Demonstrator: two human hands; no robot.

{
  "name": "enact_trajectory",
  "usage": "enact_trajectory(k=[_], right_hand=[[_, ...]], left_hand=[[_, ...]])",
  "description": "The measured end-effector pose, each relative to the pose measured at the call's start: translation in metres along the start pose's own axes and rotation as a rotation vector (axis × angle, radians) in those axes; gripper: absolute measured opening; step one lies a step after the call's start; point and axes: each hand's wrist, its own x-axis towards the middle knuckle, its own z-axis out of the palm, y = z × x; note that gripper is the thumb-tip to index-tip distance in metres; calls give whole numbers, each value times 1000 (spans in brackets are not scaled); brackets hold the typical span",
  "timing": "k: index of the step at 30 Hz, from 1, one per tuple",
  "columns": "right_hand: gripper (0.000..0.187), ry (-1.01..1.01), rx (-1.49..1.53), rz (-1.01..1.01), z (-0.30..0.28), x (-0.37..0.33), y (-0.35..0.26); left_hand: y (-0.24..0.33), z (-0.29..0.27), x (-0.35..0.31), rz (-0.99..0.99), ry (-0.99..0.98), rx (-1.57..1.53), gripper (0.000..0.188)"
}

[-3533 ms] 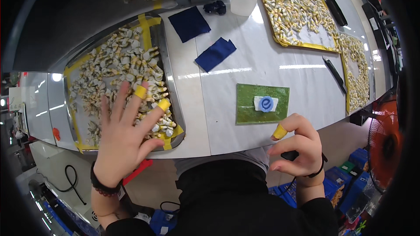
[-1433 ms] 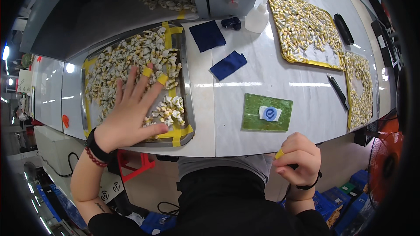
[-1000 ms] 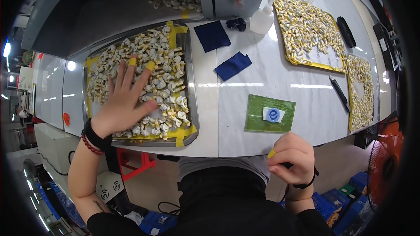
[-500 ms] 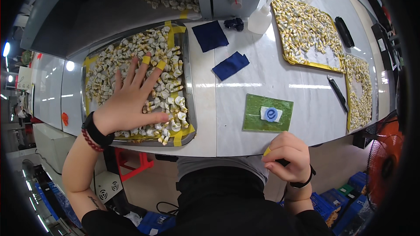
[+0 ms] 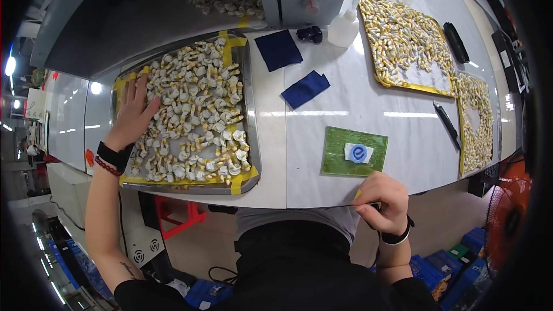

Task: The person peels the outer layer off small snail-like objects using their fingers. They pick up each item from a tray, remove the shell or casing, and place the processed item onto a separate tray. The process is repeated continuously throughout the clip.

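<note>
My left hand (image 5: 133,116) lies with fingers stretched out over the left side of a metal tray (image 5: 251,109) edged with yellow tape. Its fingers rest on small white pieces (image 5: 193,109) with yellowish ends, spread in a layer across the tray. Yellow tape wraps two of its fingertips. My right hand (image 5: 383,200) is closed at the table's front edge, around something thin and dark that I cannot make out. Just beyond it is a green mat (image 5: 337,152) bearing a white patch and a round blue piece (image 5: 358,152).
Behind the tray stands a grey machine (image 5: 314,0) with a green light and more pieces inside. Dark blue cloths (image 5: 306,89), a white bottle (image 5: 344,29) and a black-handled knife (image 5: 447,124) lie or stand rightward. Two filled trays (image 5: 377,69) sit at far right.
My left hand has moved left from the middle of the tray to its left side, uncovering the pieces there. My right hand stays closed near the table edge.
</note>
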Motion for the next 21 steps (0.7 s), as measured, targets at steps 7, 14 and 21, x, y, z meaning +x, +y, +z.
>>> enact_trajectory(k=[7, 14, 21], right_hand=[[7, 28, 50, -49, 0, -8, 5], [7, 52, 79, -66, 0, -7, 8], [7, 47, 29, -67, 1, -5, 7]], left_hand=[[-58, -17, 2, 107, 123, -302, 65], [-93, 10, -26, -90, -39, -262, 61], [-8, -10, -33, -101, -130, -338, 67]])
